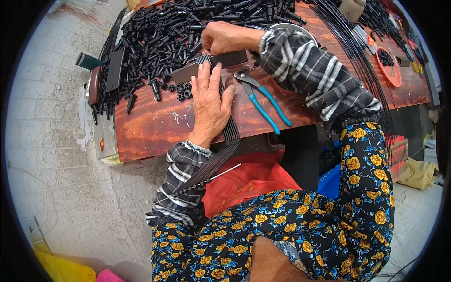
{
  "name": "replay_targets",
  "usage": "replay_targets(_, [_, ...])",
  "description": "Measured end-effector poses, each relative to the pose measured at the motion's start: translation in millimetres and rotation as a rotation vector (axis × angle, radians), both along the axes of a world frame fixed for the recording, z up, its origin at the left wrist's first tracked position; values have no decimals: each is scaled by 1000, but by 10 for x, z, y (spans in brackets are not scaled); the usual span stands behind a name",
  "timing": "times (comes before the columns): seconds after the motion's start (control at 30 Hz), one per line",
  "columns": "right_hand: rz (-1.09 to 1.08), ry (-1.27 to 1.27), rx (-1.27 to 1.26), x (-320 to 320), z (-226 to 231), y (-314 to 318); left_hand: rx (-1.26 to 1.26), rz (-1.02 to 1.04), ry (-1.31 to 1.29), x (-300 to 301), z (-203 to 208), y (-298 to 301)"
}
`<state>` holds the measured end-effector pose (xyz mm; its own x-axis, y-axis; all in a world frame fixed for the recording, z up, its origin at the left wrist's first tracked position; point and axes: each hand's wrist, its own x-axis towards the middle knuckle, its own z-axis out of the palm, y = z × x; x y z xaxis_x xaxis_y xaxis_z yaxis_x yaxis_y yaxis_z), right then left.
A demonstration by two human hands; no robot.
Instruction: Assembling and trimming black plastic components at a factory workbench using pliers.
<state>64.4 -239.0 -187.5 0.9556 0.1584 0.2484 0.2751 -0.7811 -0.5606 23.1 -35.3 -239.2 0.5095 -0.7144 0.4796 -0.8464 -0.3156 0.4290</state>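
My left hand [209, 105] lies flat, fingers stretched out, on a bundle of thin black rods [230, 131]. Their pale metallic tips [203, 59] fan out side by side past its fingertips, over a dark flat bar [232, 58]. The rods' other ends slope down over the table edge toward my lap. Just beyond the tips, my right hand [223, 38] is closed with fingers curled down; what they pinch, if anything, is hidden. Blue-handled pliers [265, 101] rest on the wooden table [150, 134], right of my left hand, touched by neither hand.
Black tubular plastic parts [159, 40] are heaped across the far side. Small black ring-like pieces [183, 90] lie left of my left hand. More long black rods [350, 42] cross the table's right side, near a pink dish [389, 70] of small black parts. Red cloth [249, 181] covers my lap.
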Motion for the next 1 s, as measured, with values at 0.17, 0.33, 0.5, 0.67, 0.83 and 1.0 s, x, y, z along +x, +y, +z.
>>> replay_targets(0.17, [-16,126,-66,-141,21,-209,3,-18,-17,-18,6,-43])
replay_targets(0.33, [-33,-11,-179,-130,-46,-128,32,-47,-2,-30,11,-63])
replay_targets(0.5, [-65,-93,-325,-206,20,-107,24,-71,6,-16,-4,-50])
replay_targets(0.67, [-263,-55,-305,-464,218,-483,49,-29,-61,-19,-46,-57])
replay_targets(0.83, [-378,218,-416,-936,218,-1156,77,4,-117,-12,-70,-59])
replay_targets(1.0, [-425,240,-405,-1273,165,-1077,99,19,-135,-3,-73,-48])
